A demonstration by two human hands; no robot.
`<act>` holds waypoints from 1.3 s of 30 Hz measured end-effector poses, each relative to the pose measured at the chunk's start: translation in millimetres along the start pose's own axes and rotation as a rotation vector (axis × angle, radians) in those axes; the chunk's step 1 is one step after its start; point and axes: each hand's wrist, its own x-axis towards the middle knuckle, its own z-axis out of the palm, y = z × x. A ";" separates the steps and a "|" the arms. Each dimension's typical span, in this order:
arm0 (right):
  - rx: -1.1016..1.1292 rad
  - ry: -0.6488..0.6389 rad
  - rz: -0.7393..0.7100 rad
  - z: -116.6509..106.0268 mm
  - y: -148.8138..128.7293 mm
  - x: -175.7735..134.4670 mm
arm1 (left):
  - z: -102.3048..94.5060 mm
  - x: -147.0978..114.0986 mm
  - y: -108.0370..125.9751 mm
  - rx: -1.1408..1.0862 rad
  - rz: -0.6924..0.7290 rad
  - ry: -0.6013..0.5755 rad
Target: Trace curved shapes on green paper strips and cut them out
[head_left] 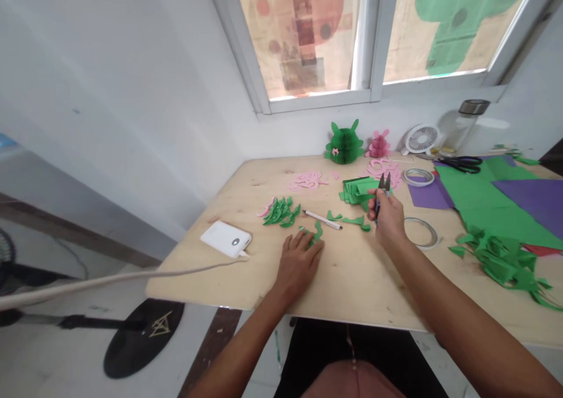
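Observation:
My left hand (301, 260) lies on the table with its fingers stretched out. Its fingertips rest by a small curved scrap of green paper (318, 230), partly covered by the hand. My right hand (390, 215) is closed around a pair of thread snips (384, 182), whose dark blades point away from me, a little apart. Just beyond the snips sits a stack of folded green paper (357, 190). Between my hands lie a white pen (323, 219) and a thin strip of green scraps (349, 220). A pile of cut green paper pieces (279, 211) is left of the pen.
A white power bank (226, 238) with a cable is at the left. Tape rolls (419, 177), black scissors (461, 163), green and purple sheets (484, 201) and green scraps (501, 260) lie right. Paper figures (345, 145), a small fan (421, 139) and a bottle (461, 129) stand behind.

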 end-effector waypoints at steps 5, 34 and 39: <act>-0.048 -0.037 -0.004 -35.6 -24.6 -9.4 | -6.4 -3.7 -17.5 0.030 -0.036 0.054; -1.386 0.033 -0.197 -193.5 -25.2 -60.9 | 28.8 35.2 103.1 -0.104 0.168 -0.148; -1.536 0.104 -0.237 -213.5 -25.4 -58.0 | 27.2 47.0 90.5 -0.120 0.118 -0.066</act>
